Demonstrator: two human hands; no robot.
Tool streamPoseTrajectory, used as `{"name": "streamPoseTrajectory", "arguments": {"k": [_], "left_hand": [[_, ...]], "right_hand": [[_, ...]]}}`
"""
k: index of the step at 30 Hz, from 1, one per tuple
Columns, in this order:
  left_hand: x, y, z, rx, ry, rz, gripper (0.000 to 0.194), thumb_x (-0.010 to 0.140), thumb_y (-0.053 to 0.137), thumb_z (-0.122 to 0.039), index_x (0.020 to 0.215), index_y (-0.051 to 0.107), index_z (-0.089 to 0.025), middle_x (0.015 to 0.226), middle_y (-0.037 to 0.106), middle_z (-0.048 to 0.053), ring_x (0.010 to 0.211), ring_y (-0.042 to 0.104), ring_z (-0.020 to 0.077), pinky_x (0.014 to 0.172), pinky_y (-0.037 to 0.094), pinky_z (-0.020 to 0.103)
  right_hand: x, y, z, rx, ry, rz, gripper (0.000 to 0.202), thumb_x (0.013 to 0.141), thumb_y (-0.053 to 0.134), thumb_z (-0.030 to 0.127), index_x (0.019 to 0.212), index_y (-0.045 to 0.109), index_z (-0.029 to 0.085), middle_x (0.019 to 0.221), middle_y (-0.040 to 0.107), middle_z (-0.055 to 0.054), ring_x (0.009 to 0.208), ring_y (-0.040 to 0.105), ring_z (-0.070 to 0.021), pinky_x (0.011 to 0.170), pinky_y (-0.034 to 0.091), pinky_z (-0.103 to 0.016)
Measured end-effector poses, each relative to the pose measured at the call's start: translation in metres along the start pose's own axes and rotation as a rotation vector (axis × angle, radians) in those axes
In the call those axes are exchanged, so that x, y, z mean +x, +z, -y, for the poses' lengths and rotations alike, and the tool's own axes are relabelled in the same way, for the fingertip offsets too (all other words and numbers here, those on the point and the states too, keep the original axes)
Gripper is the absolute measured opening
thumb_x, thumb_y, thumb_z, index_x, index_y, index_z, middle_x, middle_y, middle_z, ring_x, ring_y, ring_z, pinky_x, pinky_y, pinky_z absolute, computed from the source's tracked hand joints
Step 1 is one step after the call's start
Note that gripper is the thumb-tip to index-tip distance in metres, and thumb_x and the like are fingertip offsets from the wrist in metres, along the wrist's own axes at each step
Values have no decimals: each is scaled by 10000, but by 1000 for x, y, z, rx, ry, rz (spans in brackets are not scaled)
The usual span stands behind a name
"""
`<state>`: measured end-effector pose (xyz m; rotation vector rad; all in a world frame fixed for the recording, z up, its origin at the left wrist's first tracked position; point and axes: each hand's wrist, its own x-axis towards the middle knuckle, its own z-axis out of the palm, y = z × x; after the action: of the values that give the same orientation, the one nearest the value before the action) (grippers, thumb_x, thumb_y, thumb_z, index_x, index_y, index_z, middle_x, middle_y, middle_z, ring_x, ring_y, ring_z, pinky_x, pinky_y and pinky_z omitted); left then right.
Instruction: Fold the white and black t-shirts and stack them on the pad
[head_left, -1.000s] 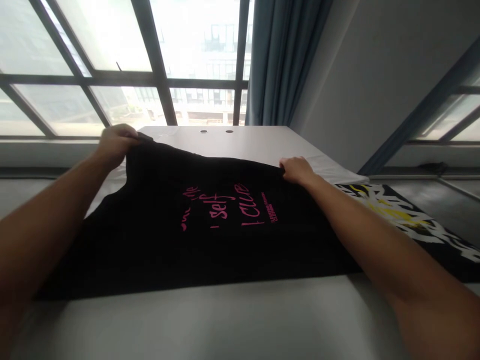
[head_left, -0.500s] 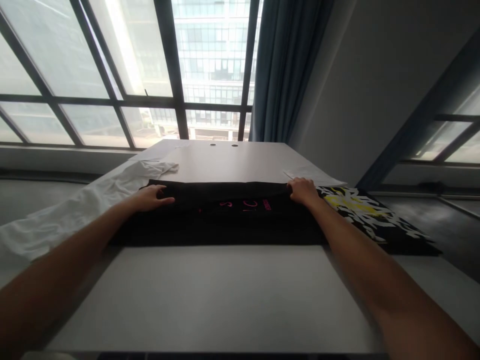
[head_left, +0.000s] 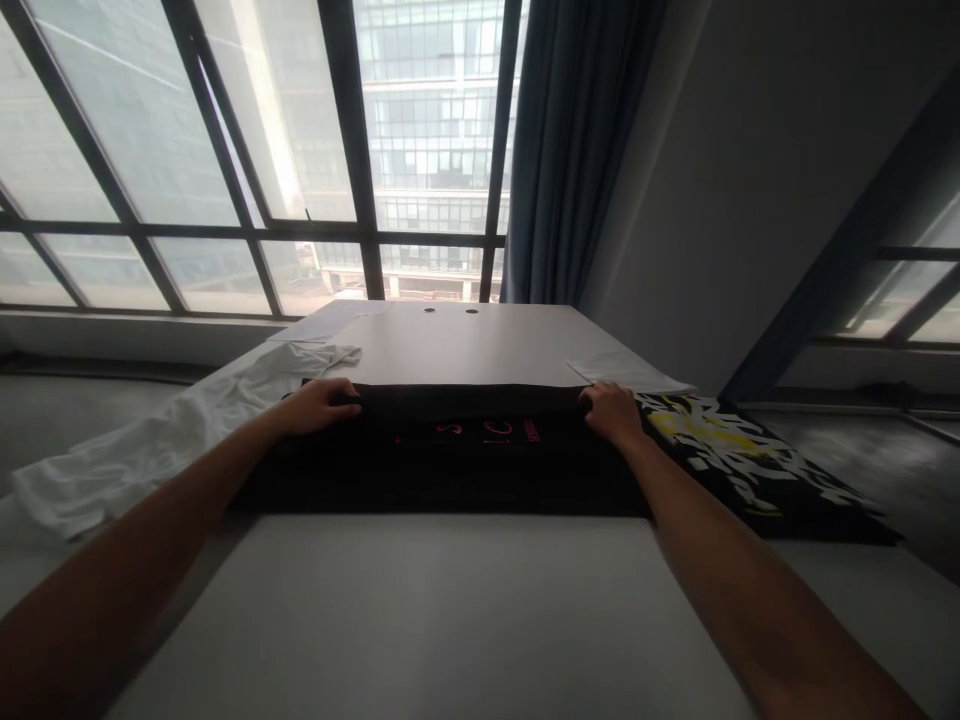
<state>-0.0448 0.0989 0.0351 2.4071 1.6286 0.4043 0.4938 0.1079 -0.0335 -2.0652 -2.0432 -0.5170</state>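
A folded black garment [head_left: 450, 480] with pink lettering lies flat across the white table in front of me. At its far left corner rests my left hand [head_left: 319, 405], thumb and fingers apart over the cloth. My right hand [head_left: 611, 410] is closed on the far right edge, its fingers curled over the fabric. The far edge between the hands looks slightly raised or folded over. Which part of the garment this is, I cannot tell.
A crumpled white cloth [head_left: 187, 430] lies along the left side. To the right is a black garment with a white and yellow print [head_left: 750, 450], near a thin white sheet [head_left: 630, 372]. The table [head_left: 450, 620] reaches toward the windows and a blue curtain [head_left: 577, 160].
The view has tilted up slightly, so everything sits lower in the picture. Both hands stay at the garment's far corners, with little visible movement of the cloth.
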Motion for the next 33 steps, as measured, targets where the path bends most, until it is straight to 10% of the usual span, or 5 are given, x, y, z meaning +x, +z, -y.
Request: {"name": "streamPoseTrajectory", "arguments": {"k": [6, 12, 18, 27, 33], "left_hand": [[-32, -32, -12, -284, 179, 447, 527, 614, 751, -746, 847, 781, -275, 984, 781, 99, 957, 704, 312, 858, 563, 422], [-17, -13, 1, -199, -35, 60, 638, 758, 511, -807, 825, 719, -208, 801, 722, 70, 744, 650, 238, 709, 534, 358], [-23, 5, -12, -107, 54, 323, 550, 689, 709, -648, 1038, 707, -222, 950, 699, 31, 797, 640, 216, 690, 506, 294], [-72, 6, -31, 176, 49, 282, 361, 786, 662, -580, 816, 685, -221, 852, 694, 31, 727, 626, 199, 652, 442, 289], [-84, -9, -21, -100, 181, 411, 414, 824, 635, -600, 771, 686, -192, 808, 672, 27, 689, 576, 160, 642, 461, 249]], "right_hand": [[-1, 0, 1, 2, 26, 38, 328, 791, 562, 119, 1049, 756, 180, 1151, 711, -129, 1123, 592, -283, 942, 405, -393], [3, 5, 0, -20, 54, 74, 326, 794, 575, 127, 1064, 749, 185, 1152, 709, -112, 1136, 593, -281, 925, 413, -383], [4, 9, -2, -23, 58, 80, 320, 804, 572, 133, 1062, 750, 196, 1145, 706, -110, 1120, 598, -271, 929, 416, -374], [7, 16, -4, -19, 49, 100, 362, 799, 581, 159, 1119, 747, 194, 1189, 695, -123, 1123, 601, -288, 943, 438, -406], [5, 14, -3, -18, 61, 115, 370, 815, 568, 148, 1141, 738, 195, 1216, 688, -118, 1153, 598, -279, 951, 435, -396]]}}
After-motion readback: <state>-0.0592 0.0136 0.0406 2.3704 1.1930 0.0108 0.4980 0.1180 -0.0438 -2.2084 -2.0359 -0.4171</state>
